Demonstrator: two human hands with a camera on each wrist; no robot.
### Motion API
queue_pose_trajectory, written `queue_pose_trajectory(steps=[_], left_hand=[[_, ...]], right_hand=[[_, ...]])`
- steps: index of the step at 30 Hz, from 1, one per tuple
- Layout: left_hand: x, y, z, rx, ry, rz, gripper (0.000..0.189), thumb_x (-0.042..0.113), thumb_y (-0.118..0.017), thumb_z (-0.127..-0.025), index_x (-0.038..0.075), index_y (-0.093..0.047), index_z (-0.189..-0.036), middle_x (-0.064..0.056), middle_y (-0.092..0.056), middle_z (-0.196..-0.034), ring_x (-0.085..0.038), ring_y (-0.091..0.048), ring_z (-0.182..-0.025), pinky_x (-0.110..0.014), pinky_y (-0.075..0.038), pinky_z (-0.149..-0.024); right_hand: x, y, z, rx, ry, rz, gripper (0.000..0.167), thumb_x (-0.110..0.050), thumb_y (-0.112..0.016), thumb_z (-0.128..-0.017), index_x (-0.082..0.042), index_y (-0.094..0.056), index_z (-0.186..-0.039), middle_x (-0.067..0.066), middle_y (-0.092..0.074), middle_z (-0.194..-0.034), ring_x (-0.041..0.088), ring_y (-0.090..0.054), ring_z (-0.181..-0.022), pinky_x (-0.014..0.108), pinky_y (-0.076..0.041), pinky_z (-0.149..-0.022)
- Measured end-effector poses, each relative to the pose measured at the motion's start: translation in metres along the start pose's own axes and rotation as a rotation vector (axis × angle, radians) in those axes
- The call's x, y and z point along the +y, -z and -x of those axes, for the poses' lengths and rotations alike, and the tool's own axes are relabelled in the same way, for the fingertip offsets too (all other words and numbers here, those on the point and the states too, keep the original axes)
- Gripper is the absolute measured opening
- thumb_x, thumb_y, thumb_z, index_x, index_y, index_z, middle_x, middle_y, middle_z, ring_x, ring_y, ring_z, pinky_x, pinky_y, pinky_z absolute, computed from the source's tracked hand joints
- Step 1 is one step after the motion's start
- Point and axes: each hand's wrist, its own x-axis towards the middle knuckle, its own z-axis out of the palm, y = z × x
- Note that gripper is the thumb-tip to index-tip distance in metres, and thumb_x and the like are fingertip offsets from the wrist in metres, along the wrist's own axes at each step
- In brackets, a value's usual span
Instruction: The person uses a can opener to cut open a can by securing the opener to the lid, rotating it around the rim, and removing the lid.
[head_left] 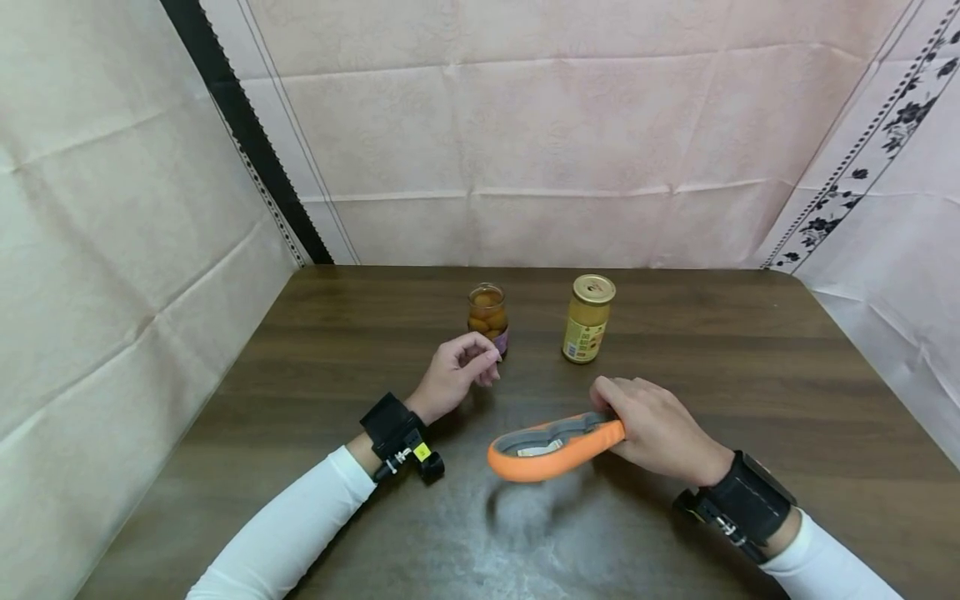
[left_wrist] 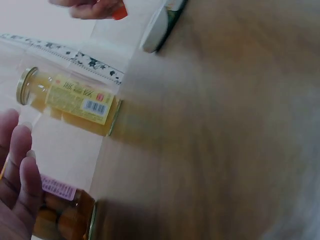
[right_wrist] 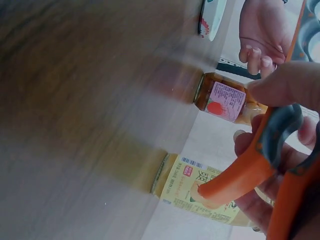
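Observation:
My right hand (head_left: pixel 660 425) grips an orange jar opener (head_left: pixel 555 450) with a scalloped grey lining, held above the table; in the right wrist view, its orange arms (right_wrist: pixel 227 185) show between thumb and fingers. My left hand (head_left: pixel 459 371) is beside a jar of brown round fruit (head_left: pixel 487 312), its fingers loosely bent and nothing visible in them. From the right wrist view, the left hand (right_wrist: pixel 262 35) looks apart from this jar, whose label (right_wrist: pixel 227 100) is pink-purple. A taller jar (head_left: pixel 587 321) with a gold lid and yellow label stands upright to the right.
Both jars stand toward the back of the dark wooden table (head_left: pixel 360 317). Pale cloth (head_left: pixel 570 150) hangs behind the table and along both sides. Each wrist wears a black strap with a camera, the left strap (head_left: pixel 393 425) near the table surface.

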Motion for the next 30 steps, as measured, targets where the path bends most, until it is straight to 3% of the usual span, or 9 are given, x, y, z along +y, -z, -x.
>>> queue_pose_trajectory(steps=[5, 12, 16, 19, 23, 30], left_hand=[[0.0, -0.007, 0.0, -0.064, 0.038, -0.016, 0.015, 0.013, -0.058, -0.103, -0.001, -0.063, -0.106, -0.017, -0.07, -0.093, -0.021, -0.064, -0.072, -0.03, -0.057, -0.067], [0.005, -0.014, -0.006, -0.149, 0.095, -0.025, 0.022, 0.016, -0.061, -0.102, 0.002, -0.062, -0.12, -0.017, -0.071, -0.11, -0.036, -0.069, -0.091, -0.037, -0.06, -0.078], [0.008, -0.018, -0.013, -0.177, 0.112, -0.038, 0.028, 0.016, -0.061, -0.102, 0.004, -0.059, -0.127, -0.018, -0.069, -0.12, -0.029, -0.069, -0.102, -0.044, -0.059, -0.085], [0.01, -0.023, -0.017, -0.202, 0.117, -0.051, 0.034, 0.016, -0.063, -0.101, 0.004, -0.057, -0.132, -0.018, -0.066, -0.129, -0.023, -0.066, -0.11, -0.041, -0.057, -0.091], [0.011, -0.029, -0.021, -0.232, 0.122, -0.058, 0.043, 0.016, -0.064, -0.1, 0.006, -0.052, -0.14, -0.018, -0.06, -0.139, -0.026, -0.061, -0.123, -0.039, -0.053, -0.1], [0.011, -0.037, -0.027, -0.269, 0.154, -0.041, 0.058, 0.013, -0.064, -0.1, 0.009, -0.039, -0.152, -0.015, -0.045, -0.156, -0.028, -0.051, -0.138, -0.048, -0.044, -0.114]], right_hand=[[0.002, -0.001, 0.001, 0.006, 0.031, 0.02, 0.035, -0.017, -0.088, -0.072, -0.019, -0.062, -0.096, -0.011, -0.055, -0.085, 0.005, -0.049, -0.076, 0.029, -0.044, -0.069], [0.004, 0.0, 0.001, -0.048, 0.054, 0.054, 0.026, -0.026, -0.087, -0.076, -0.024, -0.065, -0.088, -0.012, -0.047, -0.088, 0.005, -0.041, -0.081, 0.026, -0.033, -0.072], [0.005, 0.001, 0.0, -0.06, 0.052, 0.066, 0.02, -0.023, -0.082, -0.079, -0.024, -0.065, -0.089, -0.013, -0.05, -0.09, 0.006, -0.045, -0.084, 0.027, -0.037, -0.073], [0.008, 0.002, -0.001, -0.05, 0.045, 0.084, 0.019, -0.022, -0.081, -0.08, -0.022, -0.066, -0.092, -0.011, -0.057, -0.09, 0.008, -0.051, -0.084, 0.03, -0.041, -0.076], [0.012, 0.005, -0.002, -0.035, 0.022, 0.073, 0.025, -0.021, -0.085, -0.077, -0.019, -0.068, -0.096, -0.011, -0.063, -0.085, 0.007, -0.055, -0.08, 0.032, -0.046, -0.079], [0.016, 0.009, -0.003, -0.014, 0.023, 0.092, 0.025, -0.018, -0.084, -0.078, -0.015, -0.069, -0.098, -0.007, -0.066, -0.084, 0.012, -0.059, -0.08, 0.036, -0.05, -0.081]])
